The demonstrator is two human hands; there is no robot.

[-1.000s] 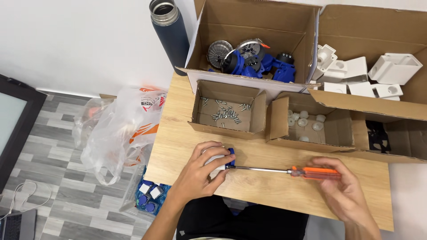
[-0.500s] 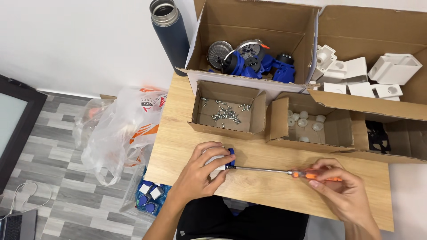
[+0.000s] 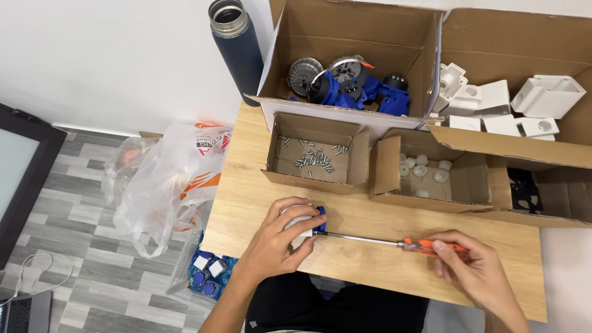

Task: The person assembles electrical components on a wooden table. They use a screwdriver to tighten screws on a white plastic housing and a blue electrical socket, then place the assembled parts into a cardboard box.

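My left hand (image 3: pixel 279 240) covers a small white and blue part (image 3: pixel 313 221) and holds it down on the wooden table (image 3: pixel 370 265). My right hand (image 3: pixel 470 266) grips the orange handle of a screwdriver (image 3: pixel 394 243). Its long metal shaft lies level and points left, with the tip at the blue side of the part. Most of the part is hidden under my fingers.
Behind my hands stand a small box of screws (image 3: pixel 311 154), a box of white round pieces (image 3: pixel 425 169), a large box of blue and metal parts (image 3: pixel 351 83) and a box of white plastic housings (image 3: pixel 512 102). A dark flask (image 3: pixel 236 43) stands at the back left. A plastic bag (image 3: pixel 169 179) lies on the floor.
My right hand has slid up and closed further round the orange handle, hiding more of it. The left hand and the part have stayed put.
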